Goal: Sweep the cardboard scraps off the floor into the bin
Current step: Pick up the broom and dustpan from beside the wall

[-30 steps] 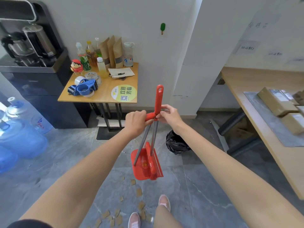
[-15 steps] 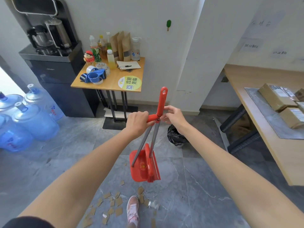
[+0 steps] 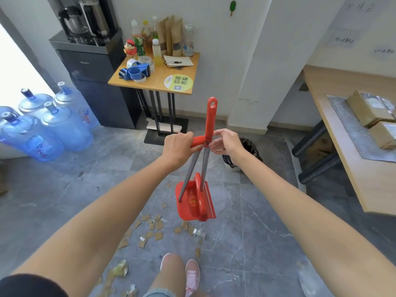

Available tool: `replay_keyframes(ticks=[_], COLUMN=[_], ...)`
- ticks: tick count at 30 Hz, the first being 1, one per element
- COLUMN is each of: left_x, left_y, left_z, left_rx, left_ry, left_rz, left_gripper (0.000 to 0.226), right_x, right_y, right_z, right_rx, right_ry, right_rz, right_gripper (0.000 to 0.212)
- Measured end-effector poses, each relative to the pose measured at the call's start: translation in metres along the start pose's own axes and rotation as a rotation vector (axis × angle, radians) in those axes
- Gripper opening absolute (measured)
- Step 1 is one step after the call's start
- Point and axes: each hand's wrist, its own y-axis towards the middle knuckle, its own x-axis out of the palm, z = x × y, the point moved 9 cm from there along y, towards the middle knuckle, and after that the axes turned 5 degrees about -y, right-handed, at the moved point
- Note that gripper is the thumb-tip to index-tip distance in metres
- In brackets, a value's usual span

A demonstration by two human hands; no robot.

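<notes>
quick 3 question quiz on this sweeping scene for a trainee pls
1. True or false: the cardboard scraps are already in the bin.
2. Where is the bin? A: on the floor just beyond the right hand; B: on the small table; C: among the water jugs.
3. Fill in: the left hand and right hand hold the broom and dustpan set by its ___ handles (colour).
Key: 1 false; 2 A; 3 red.

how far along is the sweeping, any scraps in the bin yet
Barely started. Nothing looks swept: the cardboard scraps lie scattered on the floor. In hand: the left hand grips the dustpan handle, the right hand pinches the broom handle, broom head nested against the pan. Left: separate them, sweep up, tip into the bin.
</notes>
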Motion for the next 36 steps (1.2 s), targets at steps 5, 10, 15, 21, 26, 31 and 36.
replay_keyframes(ticks=[5, 10, 15, 21, 26, 31, 36], left_x=[-0.003, -0.003, -0.005, -0.011, -0.014, -0.011, -0.021], left_y=[-0.036, -0.078, -0.133, -0.211, -0.270, -0.308, -0.334], left_z=[0.006, 0.006, -0.005, -0.013, -0.014, -0.009, -0.004], left_rx=[0.026, 0.039, 0.033, 0.049, 0.071, 0.164, 0.289], left_ry=[-0.008, -0.074, -0.108, -0.104, -0.077, -0.060, -0.089], left_rz=[0.013, 0.018, 0.024, 0.005, -0.021, 0.011, 0.176], left_gripper=[0.046, 0.043, 0.042, 0.045, 0.048, 0.052, 0.050], right_x=[0.004, 0.014, 0.046, 0.098, 0.133, 0.142, 0.151], right_y=[-0.031, -0.061, -0.112, -0.182, -0.233, -0.262, -0.281], right_z=[0.027, 0.056, 0.087, 0.118, 0.142, 0.152, 0.159], right_rx=[0.178, 0.300, 0.403, 0.540, 0.738, 0.812, 0.888], right_ry=[0.061, 0.183, 0.226, 0.302, 0.348, 0.306, 0.491], right_rz=[-0.008, 0.032, -0.035, -0.162, -0.370, -0.502, -0.432], right_gripper=[0.037, 0.040, 0.055, 0.067, 0.067, 0.050, 0.028])
